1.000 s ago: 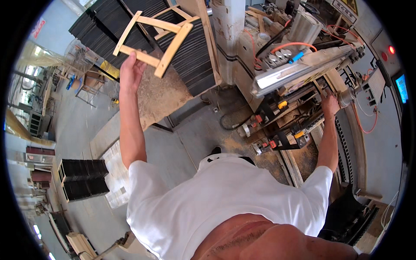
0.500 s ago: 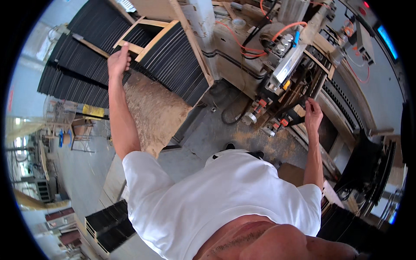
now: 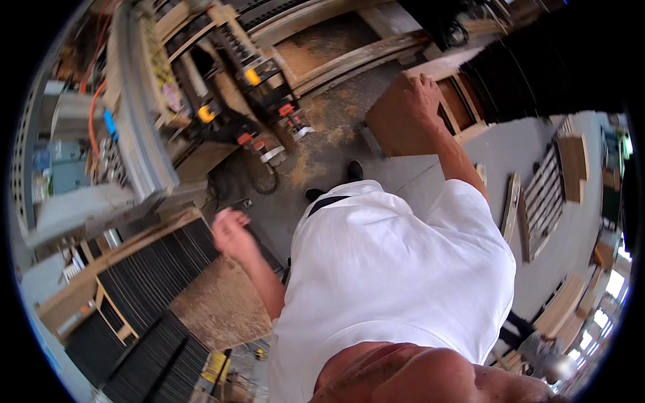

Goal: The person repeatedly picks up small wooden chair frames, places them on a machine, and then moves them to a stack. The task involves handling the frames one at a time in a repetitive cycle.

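Observation:
My left hand [image 3: 232, 235], a little smeared by motion, is in the air near the stack of black-edged frames [image 3: 158, 262] at the lower left. Its fingers are loosely bent and apart, with nothing seen in them. A pale wooden frame [image 3: 102, 295] lies on that stack. At the upper right, my right hand [image 3: 423, 101] reaches over the near end of another wooden frame [image 3: 462, 101], beside a brown board [image 3: 393, 124]. Its fingers look slightly spread; whether they touch the frame is hard to see.
A machine with a metal rail [image 3: 144, 151] and orange-tipped clamps [image 3: 272, 154] stands at the upper left. Sawdust [image 3: 322, 134] covers the floor before my feet. A dark stack [image 3: 531, 70] is at the upper right; a slatted pallet [image 3: 541, 201] leans farther right. A rough board [image 3: 225, 305] lies lower left.
My body has turned to the right. My left hand has let go of the wooden frame on the left stack and drawn back. My right hand has moved from the machine to the right-hand frame.

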`<act>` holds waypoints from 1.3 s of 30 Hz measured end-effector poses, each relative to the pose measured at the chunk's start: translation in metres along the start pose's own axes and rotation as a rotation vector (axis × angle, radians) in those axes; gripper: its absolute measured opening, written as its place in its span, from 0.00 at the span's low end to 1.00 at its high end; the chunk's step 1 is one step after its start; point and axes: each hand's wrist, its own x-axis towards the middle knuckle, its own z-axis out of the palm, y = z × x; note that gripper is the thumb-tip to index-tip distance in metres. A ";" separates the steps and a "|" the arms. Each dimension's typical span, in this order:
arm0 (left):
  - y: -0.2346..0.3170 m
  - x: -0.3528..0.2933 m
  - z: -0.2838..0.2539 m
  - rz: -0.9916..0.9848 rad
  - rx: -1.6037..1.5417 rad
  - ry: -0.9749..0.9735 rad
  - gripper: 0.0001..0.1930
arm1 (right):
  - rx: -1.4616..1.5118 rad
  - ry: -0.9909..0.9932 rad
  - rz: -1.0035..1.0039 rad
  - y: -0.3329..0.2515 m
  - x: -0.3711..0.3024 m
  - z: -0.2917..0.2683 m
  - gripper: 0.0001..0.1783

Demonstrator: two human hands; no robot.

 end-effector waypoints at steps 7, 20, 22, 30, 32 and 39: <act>-0.074 -0.028 0.116 -0.323 0.129 -0.528 0.12 | 0.046 -0.217 0.378 0.094 -0.060 -0.023 0.21; -0.049 0.031 0.181 -0.283 0.057 -0.396 0.13 | 0.573 0.046 0.191 0.085 -0.015 -0.072 0.16; -0.044 0.062 0.186 -0.297 -0.040 -0.330 0.13 | 0.683 -0.007 0.197 0.061 0.008 -0.086 0.16; -0.026 0.241 0.218 -0.426 -0.447 -0.200 0.13 | 0.783 -0.146 0.059 -0.021 0.053 -0.098 0.15; -0.023 0.285 0.237 -0.452 -0.529 -0.203 0.16 | 0.807 -0.132 0.040 -0.032 0.053 -0.089 0.14; -0.042 0.419 0.280 -0.483 -0.710 -0.164 0.34 | 0.743 -0.168 0.024 -0.097 0.076 -0.097 0.16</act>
